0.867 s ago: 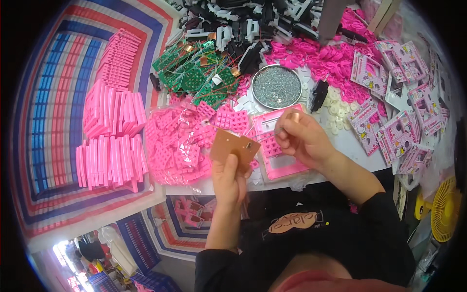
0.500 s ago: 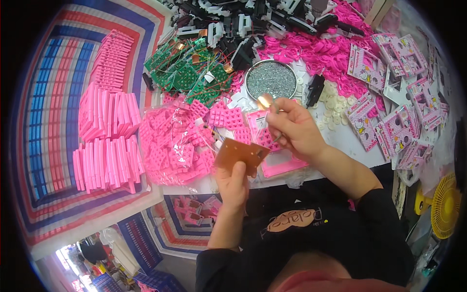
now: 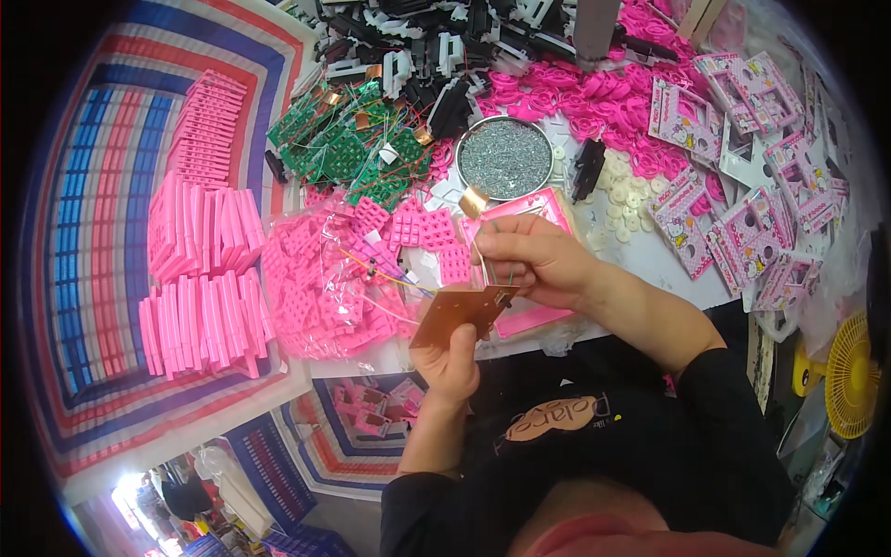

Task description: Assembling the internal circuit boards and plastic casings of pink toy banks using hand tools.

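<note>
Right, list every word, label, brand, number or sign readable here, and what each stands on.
Black shirt: lettering around a tan patch on the chest; wording withheld.
Pink-and-white printed pieces, at right: any lettering is too small to read.
Brown board in the left hand: none readable.

Yel. fan (image 3: 849, 376) R (rnd.), striped cloth (image 3: 121, 223) L.

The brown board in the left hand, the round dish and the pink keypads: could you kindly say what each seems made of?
Brown board: probably resin laminate with a slight sheen, judging by its thin, flat shape.
Round dish: likely metal, since its rim looks silvery and shiny.
Pink keypads: rubber or plastic, fairly matte, given their moulded, evenly coloured buttons.
</note>
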`<state>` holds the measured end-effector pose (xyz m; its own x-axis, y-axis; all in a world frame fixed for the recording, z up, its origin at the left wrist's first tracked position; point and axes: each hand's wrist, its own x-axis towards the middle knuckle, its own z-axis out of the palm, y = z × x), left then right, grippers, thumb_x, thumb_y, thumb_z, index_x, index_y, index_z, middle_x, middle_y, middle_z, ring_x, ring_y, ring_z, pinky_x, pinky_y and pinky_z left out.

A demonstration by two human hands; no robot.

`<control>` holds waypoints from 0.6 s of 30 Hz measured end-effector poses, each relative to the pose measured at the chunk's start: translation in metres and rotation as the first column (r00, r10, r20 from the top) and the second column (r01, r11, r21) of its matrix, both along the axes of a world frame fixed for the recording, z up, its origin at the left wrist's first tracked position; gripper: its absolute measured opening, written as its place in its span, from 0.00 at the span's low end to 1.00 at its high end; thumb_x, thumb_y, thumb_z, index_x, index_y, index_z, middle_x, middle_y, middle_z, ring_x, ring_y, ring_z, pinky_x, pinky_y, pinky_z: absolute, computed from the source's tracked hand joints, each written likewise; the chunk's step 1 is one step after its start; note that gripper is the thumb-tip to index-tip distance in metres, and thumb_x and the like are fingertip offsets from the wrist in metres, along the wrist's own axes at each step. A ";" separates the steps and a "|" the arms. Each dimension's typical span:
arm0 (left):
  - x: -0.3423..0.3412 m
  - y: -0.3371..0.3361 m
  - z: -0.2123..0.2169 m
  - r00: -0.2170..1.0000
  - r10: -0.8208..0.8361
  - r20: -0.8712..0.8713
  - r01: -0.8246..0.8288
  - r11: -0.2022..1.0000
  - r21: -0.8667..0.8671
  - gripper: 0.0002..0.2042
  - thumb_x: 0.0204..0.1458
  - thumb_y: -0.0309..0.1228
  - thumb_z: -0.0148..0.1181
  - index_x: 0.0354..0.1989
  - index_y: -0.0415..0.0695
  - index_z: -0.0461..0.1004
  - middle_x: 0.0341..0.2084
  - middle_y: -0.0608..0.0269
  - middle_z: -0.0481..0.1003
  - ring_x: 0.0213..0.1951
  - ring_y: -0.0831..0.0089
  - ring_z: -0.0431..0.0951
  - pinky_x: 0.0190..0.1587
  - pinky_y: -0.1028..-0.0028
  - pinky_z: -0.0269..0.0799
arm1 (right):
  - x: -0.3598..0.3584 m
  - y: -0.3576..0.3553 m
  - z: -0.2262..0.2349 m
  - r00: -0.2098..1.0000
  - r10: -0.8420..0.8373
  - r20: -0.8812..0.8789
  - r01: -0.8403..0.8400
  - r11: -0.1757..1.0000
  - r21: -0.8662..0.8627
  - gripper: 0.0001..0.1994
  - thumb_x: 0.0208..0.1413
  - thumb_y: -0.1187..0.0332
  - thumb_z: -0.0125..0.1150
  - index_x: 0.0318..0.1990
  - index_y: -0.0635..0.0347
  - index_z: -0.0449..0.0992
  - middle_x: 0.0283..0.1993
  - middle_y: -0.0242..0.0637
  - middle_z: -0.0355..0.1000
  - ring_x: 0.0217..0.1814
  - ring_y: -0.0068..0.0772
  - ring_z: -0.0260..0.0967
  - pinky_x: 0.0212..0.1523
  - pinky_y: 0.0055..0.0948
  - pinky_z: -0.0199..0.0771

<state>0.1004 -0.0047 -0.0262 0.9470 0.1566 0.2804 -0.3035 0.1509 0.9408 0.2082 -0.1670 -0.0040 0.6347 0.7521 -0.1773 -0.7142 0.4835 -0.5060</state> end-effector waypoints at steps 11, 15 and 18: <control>0.009 0.034 0.011 0.917 -0.306 0.256 0.175 0.885 0.432 0.14 0.68 0.35 0.52 0.48 0.35 0.74 0.39 0.41 0.79 0.27 0.65 0.79 0.35 0.68 0.78 | -0.023 0.006 -0.019 0.997 -0.053 0.048 0.065 0.952 -0.299 0.09 0.64 0.63 0.63 0.41 0.60 0.79 0.22 0.23 0.65 0.18 0.12 0.56 0.19 0.17 0.52; -0.009 0.037 0.019 0.991 -0.107 -0.081 0.126 0.950 0.287 0.15 0.67 0.31 0.50 0.51 0.29 0.73 0.36 0.46 0.80 0.27 0.70 0.78 0.30 0.74 0.75 | -0.057 -0.081 -0.005 0.872 -0.241 0.427 0.459 0.708 -0.537 0.06 0.64 0.71 0.61 0.46 0.60 0.76 0.24 0.27 0.70 0.18 0.15 0.60 0.17 0.19 0.56; -0.018 0.030 0.016 0.907 -0.228 -0.353 0.255 0.966 0.030 0.16 0.67 0.31 0.51 0.52 0.29 0.72 0.37 0.46 0.81 0.26 0.73 0.79 0.27 0.77 0.74 | -0.079 -0.170 0.014 0.963 0.173 0.208 0.070 0.585 -0.808 0.12 0.60 0.71 0.63 0.51 0.60 0.75 0.21 0.29 0.72 0.15 0.17 0.63 0.17 0.17 0.59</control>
<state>0.0822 0.0248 -0.0100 0.9929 -0.0981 -0.0677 0.0780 0.1046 0.9915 0.1295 -0.3371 0.0102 0.7098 0.4091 -0.5734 -0.5214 -0.2420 -0.8182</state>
